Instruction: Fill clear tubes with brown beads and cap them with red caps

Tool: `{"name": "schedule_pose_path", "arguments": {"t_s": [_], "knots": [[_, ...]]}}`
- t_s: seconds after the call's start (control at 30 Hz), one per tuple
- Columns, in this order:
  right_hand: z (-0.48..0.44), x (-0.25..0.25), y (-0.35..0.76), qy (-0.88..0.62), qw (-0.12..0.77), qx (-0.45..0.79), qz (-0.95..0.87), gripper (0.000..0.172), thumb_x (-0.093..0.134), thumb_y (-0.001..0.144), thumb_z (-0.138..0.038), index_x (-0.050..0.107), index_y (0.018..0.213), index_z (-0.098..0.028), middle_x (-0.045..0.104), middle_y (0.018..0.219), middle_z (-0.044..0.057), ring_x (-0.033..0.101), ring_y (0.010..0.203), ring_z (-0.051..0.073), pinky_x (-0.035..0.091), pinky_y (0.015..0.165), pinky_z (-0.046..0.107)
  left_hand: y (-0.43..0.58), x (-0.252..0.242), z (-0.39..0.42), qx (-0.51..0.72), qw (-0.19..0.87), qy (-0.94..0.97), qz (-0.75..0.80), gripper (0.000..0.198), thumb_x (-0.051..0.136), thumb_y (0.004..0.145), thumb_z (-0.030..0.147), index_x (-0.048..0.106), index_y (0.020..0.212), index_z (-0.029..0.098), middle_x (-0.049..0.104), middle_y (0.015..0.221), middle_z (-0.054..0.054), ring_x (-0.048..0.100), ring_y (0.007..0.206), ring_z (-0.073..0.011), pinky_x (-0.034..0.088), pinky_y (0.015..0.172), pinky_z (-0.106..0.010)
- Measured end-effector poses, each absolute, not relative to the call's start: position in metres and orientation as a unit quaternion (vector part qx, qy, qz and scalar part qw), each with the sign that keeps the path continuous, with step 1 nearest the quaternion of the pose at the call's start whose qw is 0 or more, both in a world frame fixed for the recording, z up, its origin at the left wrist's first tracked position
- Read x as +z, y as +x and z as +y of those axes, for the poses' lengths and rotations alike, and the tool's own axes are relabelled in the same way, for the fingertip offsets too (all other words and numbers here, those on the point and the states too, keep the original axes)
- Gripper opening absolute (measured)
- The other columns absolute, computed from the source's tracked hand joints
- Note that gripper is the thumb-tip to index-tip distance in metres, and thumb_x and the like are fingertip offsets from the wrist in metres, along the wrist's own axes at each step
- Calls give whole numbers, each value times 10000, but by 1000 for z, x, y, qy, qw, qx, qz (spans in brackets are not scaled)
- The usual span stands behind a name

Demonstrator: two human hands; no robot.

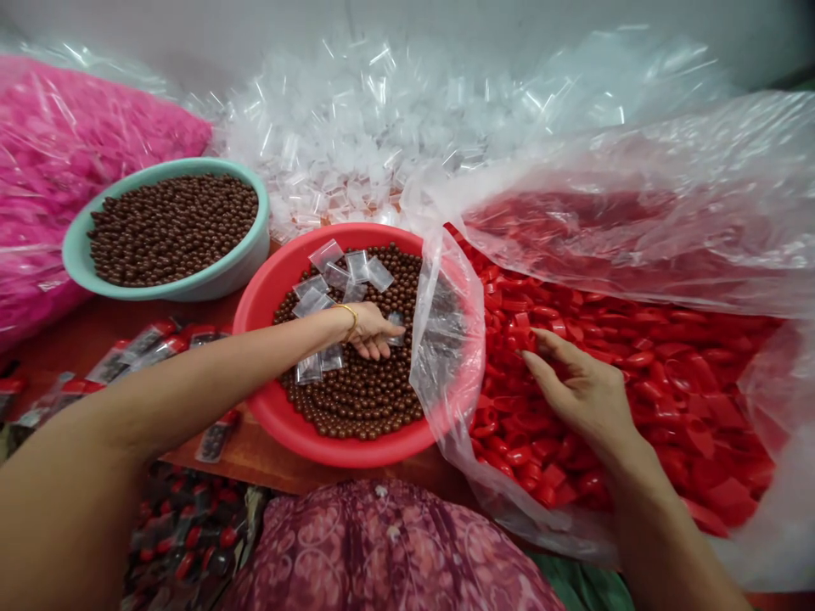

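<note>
**Left hand (pixel 371 329) over a basin of balls, right hand (pixel 582 390) at a heap of red plastic pieces (pixel 643 365)**

At the centre of the frame, a wide round red plastic basin (pixel 271 416) holds glossy brown balls (pixel 362 407), with small flat clear plastic sleeves (pixel 311 303) scattered over them. The person's left hand hovers there, fingers loosely spread and partly curled; a clear piece (pixel 396 318) shows just behind its thumb, and whether the two touch cannot be told. A thin gold-coloured bracelet (pixel 350 316) circles that wrist.

Right of centre, the right hand brings thumb and forefinger to a small red piece (pixel 521 337) at the edge of the heap; whether it is gripped cannot be told. The two hands are well apart. The heap fills a large clear plastic bag (pixel 713 161), whose edge drapes over the basin's right rim.

At upper left, a pale teal basin (pixel 251 263) holds more brown balls (pixel 171 233), beside a bag of bright pink pieces (pixel 95 136). Clear plastic pieces (pixel 395 119) are piled across the top. Red-topped clear packs (pixel 143 342) lie at left on the reddish-brown counter (pixel 267 472), with similar packs (pixel 184 543) heaped below at lower left.
</note>
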State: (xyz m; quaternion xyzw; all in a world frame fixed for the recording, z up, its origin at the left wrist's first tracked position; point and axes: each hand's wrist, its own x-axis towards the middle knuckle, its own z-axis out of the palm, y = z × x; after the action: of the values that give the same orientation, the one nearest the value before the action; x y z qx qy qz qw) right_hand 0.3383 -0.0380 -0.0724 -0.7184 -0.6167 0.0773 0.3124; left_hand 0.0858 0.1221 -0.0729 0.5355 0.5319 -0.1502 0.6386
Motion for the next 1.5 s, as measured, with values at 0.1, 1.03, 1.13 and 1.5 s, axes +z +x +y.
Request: {"name": "schedule_pose_path", "arguments": {"t_s": [0.1, 1.03, 1.13, 1.5], "knots": [[-38, -74, 340, -721, 328, 81, -605, 385, 546, 794, -435, 667, 1070, -194, 732, 858, 75, 692, 763, 232, 558, 761, 372, 97, -73, 127, -24, 598, 554, 579, 266, 594, 808, 297, 614, 653, 82, 648, 565, -86, 556, 426, -114, 460, 450, -208], [31, -13, 222, -552, 435, 300, -645, 353, 471, 874, -405, 599, 1163, -246, 548, 691, -22, 446, 504, 86, 409, 483, 223, 43, -38, 74, 282, 807, 453, 252, 522, 770, 652, 408, 548, 1049, 151, 663, 1007, -68, 653, 809, -128, 487, 778, -267], [35, -17, 219, -550, 441, 315, -635, 335, 483, 871, -405, 602, 1145, -253, 537, 691, -28, 439, 506, 82, 400, 487, 222, 42, -38, 76, 289, 806, 456, 245, 479, 779, 641, 392, 559, 984, 141, 675, 936, -54, 648, 754, -115, 488, 760, -261], [42, -20, 220, -555, 418, 329, -640, 354, 483, 844, -409, 616, 1119, -229, 551, 687, -11, 466, 543, 107, 422, 511, 239, 43, -33, 81, 200, 822, 460, 271, 302, 715, 653, 304, 522, 812, 136, 669, 659, -30, 616, 522, -114, 475, 553, -227]]}}
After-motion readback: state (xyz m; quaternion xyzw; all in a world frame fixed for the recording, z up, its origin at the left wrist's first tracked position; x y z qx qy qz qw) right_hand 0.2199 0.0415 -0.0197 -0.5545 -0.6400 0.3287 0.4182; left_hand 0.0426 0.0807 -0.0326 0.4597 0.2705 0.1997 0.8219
